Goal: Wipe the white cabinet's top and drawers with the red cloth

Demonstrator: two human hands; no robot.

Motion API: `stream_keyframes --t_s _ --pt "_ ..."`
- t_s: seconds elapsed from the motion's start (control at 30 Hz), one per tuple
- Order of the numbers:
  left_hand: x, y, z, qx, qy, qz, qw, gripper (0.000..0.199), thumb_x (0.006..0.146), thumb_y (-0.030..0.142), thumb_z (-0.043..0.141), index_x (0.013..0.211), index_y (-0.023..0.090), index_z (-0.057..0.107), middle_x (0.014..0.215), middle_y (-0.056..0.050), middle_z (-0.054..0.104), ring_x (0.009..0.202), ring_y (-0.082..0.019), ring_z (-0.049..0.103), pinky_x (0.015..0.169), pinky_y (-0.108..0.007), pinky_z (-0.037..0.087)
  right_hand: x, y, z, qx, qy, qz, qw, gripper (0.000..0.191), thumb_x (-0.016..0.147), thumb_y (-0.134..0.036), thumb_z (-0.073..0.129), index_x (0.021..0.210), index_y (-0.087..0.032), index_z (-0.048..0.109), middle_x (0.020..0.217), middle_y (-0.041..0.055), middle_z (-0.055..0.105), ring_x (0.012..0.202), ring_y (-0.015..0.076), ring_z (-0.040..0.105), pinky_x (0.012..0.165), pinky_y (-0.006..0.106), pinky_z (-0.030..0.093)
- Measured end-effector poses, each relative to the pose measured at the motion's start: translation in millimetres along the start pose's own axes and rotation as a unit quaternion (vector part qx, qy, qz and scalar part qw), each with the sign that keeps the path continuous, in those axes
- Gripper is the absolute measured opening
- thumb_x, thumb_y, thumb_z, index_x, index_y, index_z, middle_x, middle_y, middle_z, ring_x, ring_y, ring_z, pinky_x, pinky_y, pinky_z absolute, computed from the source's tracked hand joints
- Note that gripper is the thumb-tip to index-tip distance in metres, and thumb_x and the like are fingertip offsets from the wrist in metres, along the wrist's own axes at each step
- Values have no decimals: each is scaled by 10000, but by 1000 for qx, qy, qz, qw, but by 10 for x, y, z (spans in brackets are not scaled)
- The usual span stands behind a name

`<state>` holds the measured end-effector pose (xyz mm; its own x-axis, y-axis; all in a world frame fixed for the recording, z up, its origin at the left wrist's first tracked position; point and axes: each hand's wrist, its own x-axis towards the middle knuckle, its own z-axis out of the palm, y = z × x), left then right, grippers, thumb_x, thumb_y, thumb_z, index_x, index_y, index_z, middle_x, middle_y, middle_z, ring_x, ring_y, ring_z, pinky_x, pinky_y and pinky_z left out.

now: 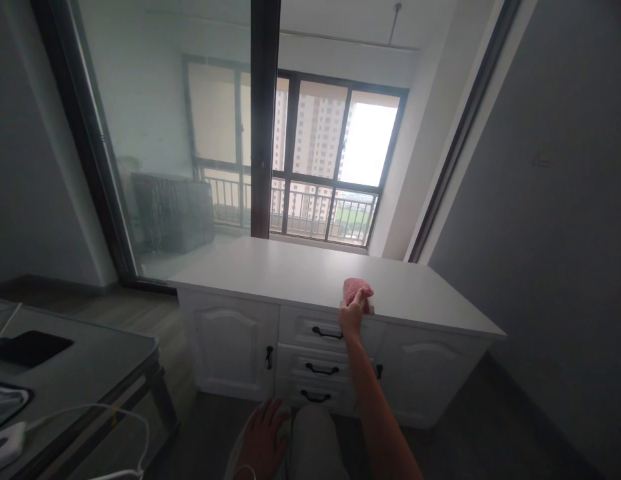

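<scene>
A pink cloth is bunched up in my right hand, its fingers closed around it. The cloth lies at the front edge of the white cabinet top, to the right of its middle. Below my right hand is the upper drawer with its dark handle, partly covered by my wrist. My left hand rests flat on my left knee with its fingers spread and nothing in it.
A glass-topped table stands at the left, bearing a dark flat object and a white device with a white cable. A dark-framed sliding glass door is behind the cabinet. A wall rises at the right.
</scene>
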<state>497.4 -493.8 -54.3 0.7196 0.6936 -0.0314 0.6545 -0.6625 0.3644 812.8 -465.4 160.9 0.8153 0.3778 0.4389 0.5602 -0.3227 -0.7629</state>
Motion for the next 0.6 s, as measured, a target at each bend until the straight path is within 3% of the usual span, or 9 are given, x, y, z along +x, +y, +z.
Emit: stream_keyframes --t_s 0.07,0.2,0.33,0.43,0.53,0.6 --pt "11 -1 -9 0 -2 -1 1000 505 950 260 562 1400 356 770 1704 -5 569 1648 -329 425 1361 -594 350 -57 -72 -108 -51 -19 -17 998 911 877 -269 423 1697 94 264 1781 313 309 1686 416 270 1359 523 266" --pt "27 -11 -32 -1 -16 -9 1000 506 964 275 553 1421 335 760 1729 -19 538 1664 -333 394 1373 -593 316 -184 -73 -213 -86 9 -14 996 894 897 -290 446 1726 9 295 1707 302 447 1618 464 354 1339 632 229" --pt "39 -59 -18 -4 -13 -7 1000 504 981 298 536 1434 328 753 1728 -23 540 1660 -334 400 1372 -590 316 -243 64 -225 -104 14 -34 994 911 929 -304 416 1719 86 184 1762 328 324 1665 432 257 1345 565 252" --pt "42 -101 7 -8 -5 -4 1000 488 976 320 561 1422 338 759 1712 -22 561 1650 -337 417 1362 -589 338 -240 147 -274 -122 16 -29 992 894 971 -330 388 1722 93 148 1741 326 346 1637 401 314 1335 511 287" --pt "48 -144 38 -9 12 -8 1000 473 963 299 579 1391 340 775 1695 -22 583 1634 -334 439 1350 -595 359 -264 186 -363 -146 20 -31 989 841 1010 -355 362 1702 107 241 1640 349 456 1565 417 398 1316 517 321" --pt "55 -172 54 -10 19 -10 1000 472 969 291 571 1392 340 775 1687 -22 593 1631 -335 443 1347 -601 364 -310 204 -428 -172 31 -15 984 792 1036 -397 348 1685 57 370 1549 353 527 1504 452 440 1286 583 346"
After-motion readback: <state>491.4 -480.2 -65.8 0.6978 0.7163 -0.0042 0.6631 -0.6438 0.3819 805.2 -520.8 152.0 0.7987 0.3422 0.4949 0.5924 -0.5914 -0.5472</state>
